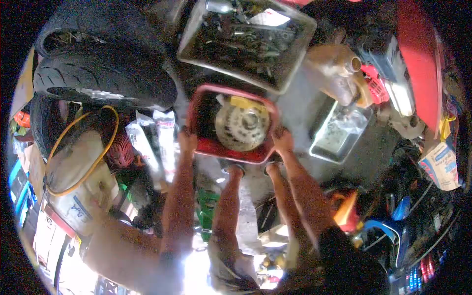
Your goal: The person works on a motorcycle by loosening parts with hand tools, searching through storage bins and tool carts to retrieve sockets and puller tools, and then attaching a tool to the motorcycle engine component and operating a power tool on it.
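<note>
A red plastic tub (236, 89) is in the middle of the head view, just ahead of my feet. My left hand (187, 139) grips its left rim, and my right hand (281, 139) grips the right rim, fingers closed over the edge. Inside the tub lies a round metal disc (236, 129) with many holes and a hub, perhaps a brake disc. A yellow piece (248, 103) shows at the disc's upper edge. The tub's dark inside hides whatever else may be there.
A large grey tray (185, 55) of metal parts stands just beyond the tub. Tyres (105, 73) are stacked at left, near a yellow hose (78, 180). At right are a brown jug (333, 69), a smaller clear-sided tray (314, 147) and a red panel (418, 54).
</note>
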A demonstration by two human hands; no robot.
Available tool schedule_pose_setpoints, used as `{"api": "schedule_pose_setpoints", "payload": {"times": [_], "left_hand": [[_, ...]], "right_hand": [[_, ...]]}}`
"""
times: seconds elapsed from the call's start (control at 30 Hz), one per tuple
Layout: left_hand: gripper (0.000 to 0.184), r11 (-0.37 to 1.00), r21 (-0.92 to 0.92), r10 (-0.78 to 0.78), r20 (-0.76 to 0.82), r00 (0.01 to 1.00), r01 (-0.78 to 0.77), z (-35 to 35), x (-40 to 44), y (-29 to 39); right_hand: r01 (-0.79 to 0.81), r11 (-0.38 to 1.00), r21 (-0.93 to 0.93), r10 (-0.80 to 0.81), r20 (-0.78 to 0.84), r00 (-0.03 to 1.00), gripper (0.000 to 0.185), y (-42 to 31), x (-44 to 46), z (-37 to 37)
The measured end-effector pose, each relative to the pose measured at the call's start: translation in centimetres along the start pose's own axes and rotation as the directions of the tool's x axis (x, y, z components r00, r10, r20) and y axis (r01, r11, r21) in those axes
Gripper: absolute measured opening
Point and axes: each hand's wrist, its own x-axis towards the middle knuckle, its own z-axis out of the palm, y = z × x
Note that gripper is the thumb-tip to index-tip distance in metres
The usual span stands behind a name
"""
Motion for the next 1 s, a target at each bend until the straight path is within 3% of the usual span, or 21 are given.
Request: {"api": "schedule_pose_setpoints", "payload": {"times": [0.03, 0.07, 0.17, 0.2, 0.23, 0.3, 0.33, 0.37, 0.4, 0.43, 0.47, 0.57, 0.63, 0.67, 0.7, 0.77, 0.87, 0.9, 0.97, 1.0], "left_hand": [[0.022, 0.998, -0.041, 0.052, -0.009, 0.999, -0.052, 0.0, 0.7, -0.1], [0.022, 0.987, 0.130, 0.094, -0.030, 0.995, -0.089, -0.4, 0.4, 1.8], [0.021, 0.972, 0.127, 0.207, -0.050, 0.977, -0.199, -0.9, 0.7, 6.4], [0.020, 0.972, 0.200, 0.117, 0.040, 0.992, -0.123, -1.2, 1.5, 7.7], [0.020, 0.973, 0.197, 0.116, 0.034, 0.993, -0.121, -1.1, 2.5, 8.5], [0.022, 0.946, 0.262, 0.193, 0.016, 0.981, -0.191, -0.8, 4.1, 9.1], [0.025, 0.931, 0.278, 0.213, 0.115, 0.970, -0.237, -1.0, 4.6, 8.7], [0.025, 0.932, 0.264, 0.226, 0.109, 0.968, -0.247, -0.5, 5.3, 8.9], [0.031, 0.936, 0.315, 0.133, 0.099, 0.986, -0.158, -0.1, 5.2, 8.9], [0.039, 0.927, 0.371, 0.032, 0.086, 0.996, -0.062, -0.4, 4.3, 9.3], [0.056, 0.841, 0.525, 0.126, 0.048, 0.991, -0.132, 0.1, 3.3, 8.8], [0.065, 0.881, 0.440, 0.151, 0.084, 0.985, -0.173, -2.4, -1.4, 12.2], [0.061, 0.863, 0.352, 0.352, 0.100, 0.931, -0.364, -1.7, -3.7, 9.5], [0.059, 0.846, 0.330, 0.415, 0.084, 0.906, -0.418, -1.0, -4.9, 7.4], [0.057, 0.850, 0.348, 0.410, 0.038, 0.911, -0.397, -0.6, -6.9, 5.4], [0.046, 0.935, 0.274, 0.141, 0.292, 0.946, -0.224, -1.9, -10.7, 5.8], [0.033, 0.980, 0.188, 0.016, 0.235, 0.972, -0.062, -0.3, -16.1, 2.2], [0.027, 0.989, 0.144, -0.046, 0.215, 0.975, 0.015, 0.1, -18.3, 0.8], [0.029, 0.987, 0.134, -0.119, 0.197, 0.973, 0.094, 1.4, -22.2, -1.8], [0.030, 0.983, 0.158, -0.118, 0.175, 0.978, 0.090, 2.1, -23.7, -3.1]], "right_hand": [[0.010, 1.000, 0.028, -0.007, -0.109, 0.994, 0.038, 0.2, 0.5, 0.0], [-0.099, 0.995, -0.003, 0.099, -0.021, 0.995, 0.045, -0.6, 0.4, -0.8], [-0.054, 0.996, -0.074, 0.051, -0.038, 0.998, 0.040, -0.6, 0.7, -0.4], [-0.051, 0.990, -0.133, 0.059, 0.058, 0.997, 0.035, -0.2, 1.2, 0.0], [-0.045, 0.990, -0.134, 0.053, 0.059, 0.997, 0.035, -0.6, 1.6, -0.1], [-0.096, 0.962, -0.258, 0.146, 0.183, 0.972, 0.032, -1.3, 1.6, -0.7], [-0.095, 0.960, -0.265, 0.146, 0.183, 0.972, 0.032, -1.5, 1.5, -1.2], [0.072, 0.938, -0.340, 0.044, 0.320, 0.947, 0.031, -1.9, 2.5, -2.3], [0.238, 0.890, -0.389, -0.035, 0.462, 0.886, 0.031, -2.4, 3.0, -3.2], [0.236, 0.888, -0.393, -0.033, 0.460, 0.888, 0.031, -3.7, 3.3, -4.2], [0.205, 0.893, -0.402, -0.050, 0.364, 0.930, 0.031, -5.8, 4.7, -5.8], [0.164, 0.929, -0.332, -0.099, 0.204, 0.974, 0.037, -16.4, 9.4, -14.1], [0.102, 0.936, -0.338, -0.041, 0.182, 0.982, 0.041, -21.1, 14.9, -16.8], [0.250, 0.917, -0.312, -0.256, 0.022, 0.966, 0.045, -22.0, 18.0, -17.0], [0.394, 0.865, -0.309, -0.451, -0.138, 0.882, 0.050, -22.7, 20.9, -16.9], [0.427, 0.833, -0.350, -0.468, -0.038, 0.883, 0.056, -25.4, 26.5, -18.1], [0.560, 0.702, -0.440, -0.604, 0.047, 0.795, 0.044, -21.3, 34.1, -14.7], [0.562, 0.706, -0.431, -0.598, 0.062, 0.799, 0.044, -21.8, 33.3, -14.3], [0.283, 0.811, -0.511, -0.295, 0.060, 0.954, 0.026, -24.2, 30.6, -15.3], [0.404, 0.748, -0.527, -0.461, 0.027, 0.887, 0.019, -22.3, 30.4, -14.2]]}}
